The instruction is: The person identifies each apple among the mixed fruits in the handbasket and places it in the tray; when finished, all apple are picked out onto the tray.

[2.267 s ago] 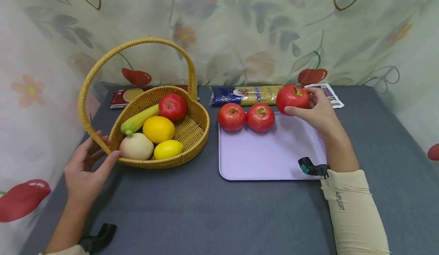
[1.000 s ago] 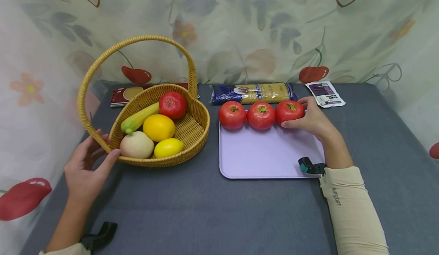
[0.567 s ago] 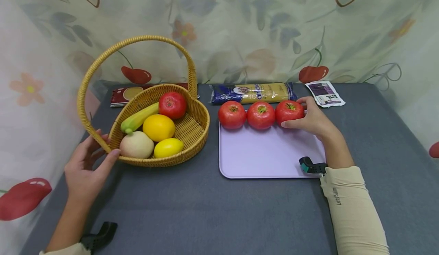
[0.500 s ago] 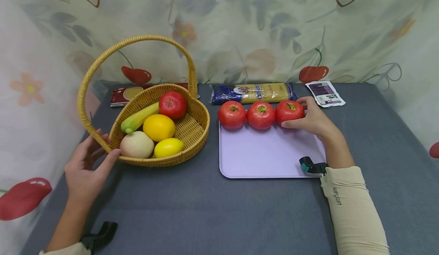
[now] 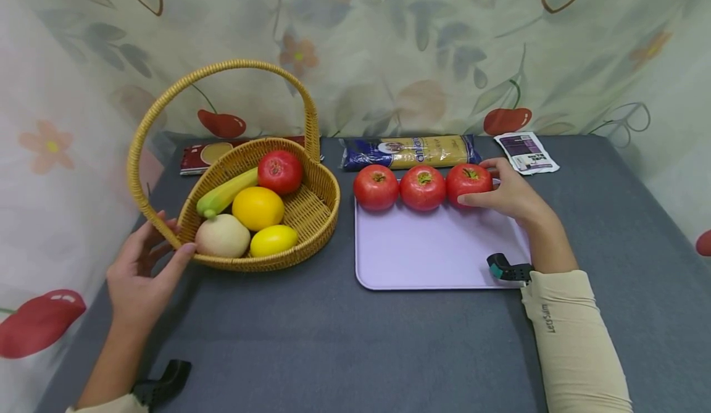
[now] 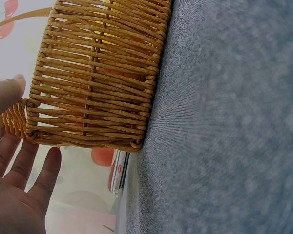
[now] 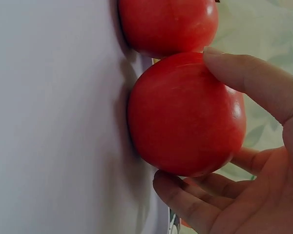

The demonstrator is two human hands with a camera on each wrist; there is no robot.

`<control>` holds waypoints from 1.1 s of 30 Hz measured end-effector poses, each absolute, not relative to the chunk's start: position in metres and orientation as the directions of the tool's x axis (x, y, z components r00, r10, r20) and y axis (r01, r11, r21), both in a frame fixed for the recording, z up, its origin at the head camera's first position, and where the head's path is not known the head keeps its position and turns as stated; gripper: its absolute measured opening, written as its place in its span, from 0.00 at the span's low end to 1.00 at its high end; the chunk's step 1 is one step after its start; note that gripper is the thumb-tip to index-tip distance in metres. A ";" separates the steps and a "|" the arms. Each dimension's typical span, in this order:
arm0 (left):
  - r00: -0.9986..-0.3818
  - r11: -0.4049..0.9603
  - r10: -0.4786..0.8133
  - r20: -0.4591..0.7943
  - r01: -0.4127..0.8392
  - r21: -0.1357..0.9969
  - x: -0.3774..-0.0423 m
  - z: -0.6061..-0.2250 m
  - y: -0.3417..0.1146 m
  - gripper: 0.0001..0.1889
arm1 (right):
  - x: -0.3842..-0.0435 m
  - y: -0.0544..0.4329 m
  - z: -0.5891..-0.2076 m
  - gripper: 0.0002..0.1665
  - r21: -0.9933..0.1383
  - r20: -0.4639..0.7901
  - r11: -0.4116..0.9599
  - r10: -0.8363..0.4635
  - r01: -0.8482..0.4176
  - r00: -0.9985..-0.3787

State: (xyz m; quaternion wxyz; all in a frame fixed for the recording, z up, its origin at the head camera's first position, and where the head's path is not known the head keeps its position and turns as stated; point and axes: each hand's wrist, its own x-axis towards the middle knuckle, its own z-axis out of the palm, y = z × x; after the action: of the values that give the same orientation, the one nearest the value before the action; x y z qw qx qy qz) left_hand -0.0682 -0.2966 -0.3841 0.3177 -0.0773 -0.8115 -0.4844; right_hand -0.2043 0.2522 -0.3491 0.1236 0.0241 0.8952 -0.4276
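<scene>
My left hand [image 5: 141, 274] grips the wicker basket [image 5: 311, 249] at its left end, where the tall handle meets the rim; in the left wrist view the thumb [image 6: 9, 92] lies to one side and the fingers to the other. My right hand [image 5: 513, 194] holds a red tomato [image 5: 466, 181] at the back of the lilac tray [image 5: 433, 252]. Its thumb is at the near side and the fingers curl round the far right side. Two more tomatoes, a middle one [image 5: 422, 189] and a left one [image 5: 376, 189], sit in line with it.
In the basket lie a green-yellow zucchini-like vegetable [image 5: 228, 194], a red round fruit [image 5: 280, 172], a yellow-orange fruit [image 5: 258, 209], a lemon [image 5: 273, 241] and a pale round fruit [image 5: 222, 236]. Behind are a pasta packet [image 5: 411, 152], a white-purple pouch [image 5: 526, 152] and a dark red packet [image 5: 200, 157].
My right hand has lowered its tomato from above the tray's back right onto the tray, beside the other two, and since then barely moves. The left hand and basket hold still.
</scene>
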 end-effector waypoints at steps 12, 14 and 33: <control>-0.776 0.501 -0.181 0.605 0.456 0.735 -0.071 -0.388 -0.296 0.35 | -0.197 0.241 -0.335 0.50 -0.790 -0.092 0.612 -0.079 0.025 -0.993; -0.765 0.488 -0.190 0.615 0.471 0.735 -0.072 -0.389 -0.296 0.35 | -0.194 0.233 -0.329 0.47 -0.795 -0.037 0.607 -0.071 -0.014 -0.997; -0.733 0.478 -0.182 0.656 0.517 0.710 -0.072 -0.389 -0.296 0.33 | -0.192 0.052 -0.309 0.23 -0.473 0.335 0.555 -0.605 -0.684 -0.723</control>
State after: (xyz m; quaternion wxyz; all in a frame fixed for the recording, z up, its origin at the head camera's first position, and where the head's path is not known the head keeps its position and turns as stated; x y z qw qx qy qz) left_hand -0.0715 -0.2963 -0.3891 0.3497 -0.1067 -0.7852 -0.4998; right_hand -0.1920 0.0515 -0.3089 -0.0666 -0.3664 0.8793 -0.2970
